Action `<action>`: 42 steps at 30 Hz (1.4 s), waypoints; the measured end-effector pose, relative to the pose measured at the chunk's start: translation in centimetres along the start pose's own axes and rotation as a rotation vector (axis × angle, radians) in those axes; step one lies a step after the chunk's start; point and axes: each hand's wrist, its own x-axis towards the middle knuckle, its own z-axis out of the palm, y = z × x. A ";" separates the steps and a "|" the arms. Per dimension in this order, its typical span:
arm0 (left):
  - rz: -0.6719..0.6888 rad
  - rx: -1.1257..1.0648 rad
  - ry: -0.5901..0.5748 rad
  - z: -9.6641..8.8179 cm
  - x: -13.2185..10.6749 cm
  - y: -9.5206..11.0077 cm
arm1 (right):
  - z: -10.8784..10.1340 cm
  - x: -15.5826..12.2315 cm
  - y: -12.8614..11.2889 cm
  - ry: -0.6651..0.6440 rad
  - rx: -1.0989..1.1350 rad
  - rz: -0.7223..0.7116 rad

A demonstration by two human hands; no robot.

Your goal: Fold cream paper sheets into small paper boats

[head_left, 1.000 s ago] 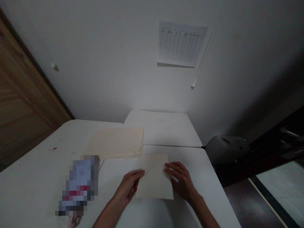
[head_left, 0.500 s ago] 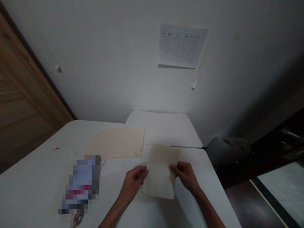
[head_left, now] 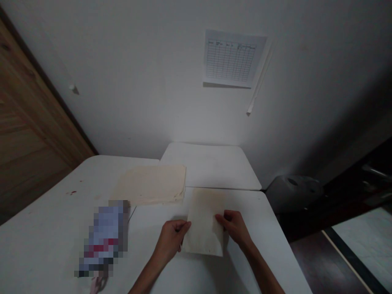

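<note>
A cream-coloured sheet of paper [head_left: 204, 228], perhaps more than one layer, is held between my two hands just above the white table. My left hand [head_left: 172, 237] pinches its left edge, thumb on top. At the right edge, my right hand [head_left: 235, 226] grips it between thumb and fingers, the thumb lying over the surface. The fingertips beneath the paper are hidden. Left of it lies a stack of larger cream sheets [head_left: 153, 183] with slightly ragged right-hand edges.
A blurred-out blue-white packet [head_left: 104, 232] rests left of my hands, with a pinkish object [head_left: 97, 282] at its lower end. The white tabletop [head_left: 251, 253] has seams between its sections. Behind it, a printed chart [head_left: 231, 59] hangs on the wall; a grey bin-like object [head_left: 294, 194] stands right.
My right hand has shifted slightly left and down along with the paper's right edge. The paper looks flatter and a little lower. The stack and packet stay put.
</note>
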 end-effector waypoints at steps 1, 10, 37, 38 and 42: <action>-0.006 0.005 -0.004 0.0 0.0 -0.1 | 0.1 0.0 0.1 0.008 -0.021 0.006; 0.055 0.325 0.015 0.0 0.8 -1.6 | 0.6 0.2 -0.1 0.139 -0.230 -0.053; 0.609 1.027 0.202 0.6 -0.3 -2.1 | 0.9 -0.3 0.3 0.183 -0.703 -0.364; 0.645 1.018 0.183 0.4 -0.1 -2.3 | 0.7 -0.1 0.3 0.144 -0.715 -0.400; 0.715 0.986 0.070 -0.2 0.5 -2.8 | -0.3 0.5 0.5 -0.009 -0.767 -0.504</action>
